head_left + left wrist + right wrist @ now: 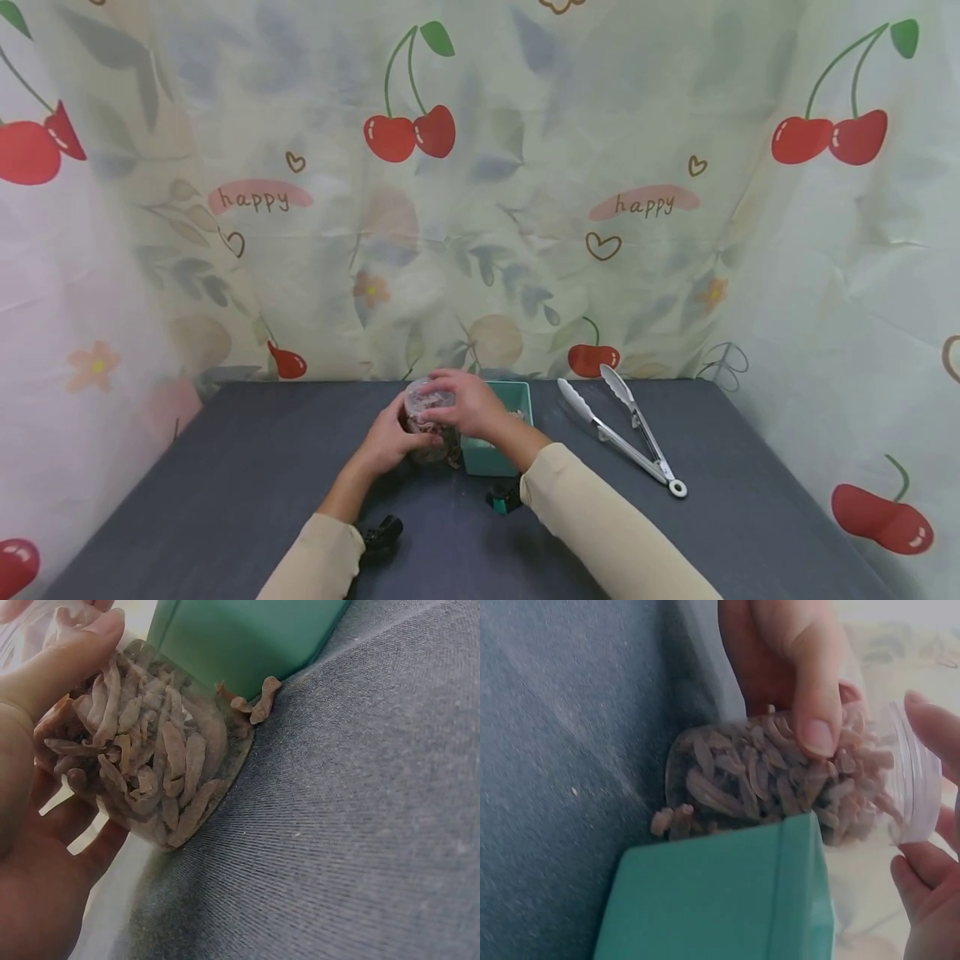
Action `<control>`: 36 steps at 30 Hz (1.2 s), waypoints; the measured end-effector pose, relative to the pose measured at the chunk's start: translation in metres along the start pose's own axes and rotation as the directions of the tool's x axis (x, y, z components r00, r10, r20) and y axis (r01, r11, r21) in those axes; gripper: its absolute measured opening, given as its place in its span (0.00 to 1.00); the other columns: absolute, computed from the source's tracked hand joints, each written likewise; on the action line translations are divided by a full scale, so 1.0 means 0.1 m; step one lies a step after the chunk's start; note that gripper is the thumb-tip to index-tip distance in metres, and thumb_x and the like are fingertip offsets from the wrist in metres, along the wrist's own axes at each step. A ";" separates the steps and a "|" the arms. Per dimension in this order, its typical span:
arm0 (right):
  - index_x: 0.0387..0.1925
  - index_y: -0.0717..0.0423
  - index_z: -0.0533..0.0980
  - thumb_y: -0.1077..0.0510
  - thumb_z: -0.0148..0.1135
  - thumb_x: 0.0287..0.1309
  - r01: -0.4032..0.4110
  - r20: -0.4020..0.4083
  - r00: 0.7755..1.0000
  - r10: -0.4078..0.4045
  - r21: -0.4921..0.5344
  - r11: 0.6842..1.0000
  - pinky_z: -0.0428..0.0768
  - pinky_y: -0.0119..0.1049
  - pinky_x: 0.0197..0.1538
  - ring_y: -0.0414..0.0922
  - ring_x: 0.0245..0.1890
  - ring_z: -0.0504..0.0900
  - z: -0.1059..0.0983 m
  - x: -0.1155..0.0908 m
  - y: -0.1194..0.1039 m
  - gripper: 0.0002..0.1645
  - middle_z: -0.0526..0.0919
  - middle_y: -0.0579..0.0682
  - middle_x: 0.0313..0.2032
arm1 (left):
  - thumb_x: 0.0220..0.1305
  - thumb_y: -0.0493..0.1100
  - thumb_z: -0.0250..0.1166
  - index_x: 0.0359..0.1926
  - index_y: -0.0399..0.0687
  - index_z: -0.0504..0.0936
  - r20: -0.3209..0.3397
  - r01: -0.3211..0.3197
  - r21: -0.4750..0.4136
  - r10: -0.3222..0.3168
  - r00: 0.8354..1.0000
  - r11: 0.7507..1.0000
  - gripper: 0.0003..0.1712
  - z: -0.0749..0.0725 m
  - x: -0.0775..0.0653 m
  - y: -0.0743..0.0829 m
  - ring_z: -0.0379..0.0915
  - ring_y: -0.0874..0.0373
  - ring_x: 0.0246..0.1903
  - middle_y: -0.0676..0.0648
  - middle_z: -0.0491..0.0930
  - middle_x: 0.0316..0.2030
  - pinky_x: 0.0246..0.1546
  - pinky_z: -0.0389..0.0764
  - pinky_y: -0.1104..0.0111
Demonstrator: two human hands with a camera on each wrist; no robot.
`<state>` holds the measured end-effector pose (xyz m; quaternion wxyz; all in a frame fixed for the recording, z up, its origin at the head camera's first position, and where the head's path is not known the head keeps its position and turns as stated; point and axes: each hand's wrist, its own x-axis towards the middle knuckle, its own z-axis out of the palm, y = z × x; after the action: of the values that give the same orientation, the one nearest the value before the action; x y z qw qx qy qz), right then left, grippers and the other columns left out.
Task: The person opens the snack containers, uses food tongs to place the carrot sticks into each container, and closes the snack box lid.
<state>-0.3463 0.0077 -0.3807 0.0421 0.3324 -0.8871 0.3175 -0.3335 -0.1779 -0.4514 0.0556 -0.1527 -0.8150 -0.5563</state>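
Observation:
A clear jar filled with brownish dried strips stands upright on the dark table. My left hand grips its body, with the thumb across the near side. At the top, my right hand holds the clear lid, its thumb and fingers on opposite sides of the rim. The lid sits on the jar's mouth. Right beside the jar is a teal box, partly hidden by the right forearm. A few loose strips lie on the table at the jar's base, close to the box.
Silver tongs lie spread apart on the table, right of the box. A patterned curtain hangs behind the table and along both sides. Black wrist straps show below the sleeves.

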 end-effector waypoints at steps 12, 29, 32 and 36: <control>0.54 0.44 0.82 0.48 0.69 0.57 0.020 0.191 0.982 -0.007 -0.071 0.997 0.72 0.44 0.58 0.49 0.65 0.67 -0.16 0.11 0.00 0.22 0.69 0.46 0.66 | 0.48 0.37 0.78 0.67 0.37 0.64 0.074 -0.044 -0.025 0.045 0.996 0.999 0.47 -0.07 0.04 -0.01 0.75 0.53 0.45 0.41 0.76 0.51 0.42 0.76 0.66; 0.53 0.48 0.82 0.52 0.69 0.57 0.099 0.284 0.956 -0.081 -0.052 0.994 0.69 0.43 0.60 0.48 0.66 0.66 -0.27 0.17 0.06 0.21 0.70 0.47 0.65 | 0.47 0.38 0.79 0.65 0.37 0.67 0.138 -0.029 -0.051 0.035 0.990 0.998 0.45 -0.08 0.12 -0.13 0.75 0.52 0.43 0.41 0.77 0.49 0.41 0.77 0.65; 0.53 0.46 0.82 0.51 0.70 0.57 0.089 0.273 0.960 -0.069 -0.060 0.994 0.70 0.43 0.59 0.48 0.66 0.66 -0.25 0.17 0.06 0.21 0.70 0.46 0.66 | 0.47 0.36 0.78 0.65 0.34 0.67 0.149 -0.032 -0.070 0.042 0.988 0.997 0.45 -0.09 0.10 -0.08 0.75 0.52 0.43 0.41 0.77 0.48 0.41 0.77 0.64; 0.52 0.42 0.82 0.49 0.71 0.55 0.040 0.237 0.971 -0.026 -0.058 0.998 0.73 0.42 0.56 0.50 0.65 0.68 -0.22 0.15 0.05 0.21 0.70 0.49 0.66 | 0.48 0.36 0.78 0.64 0.34 0.67 0.140 -0.033 -0.057 0.041 0.989 0.998 0.44 -0.09 0.06 -0.06 0.76 0.53 0.42 0.42 0.78 0.48 0.41 0.77 0.65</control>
<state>-0.3639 0.0153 -0.3620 -0.0482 0.3811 -0.8896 0.2471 -0.3422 -0.1870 -0.4513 0.0037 -0.2083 -0.7984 -0.5650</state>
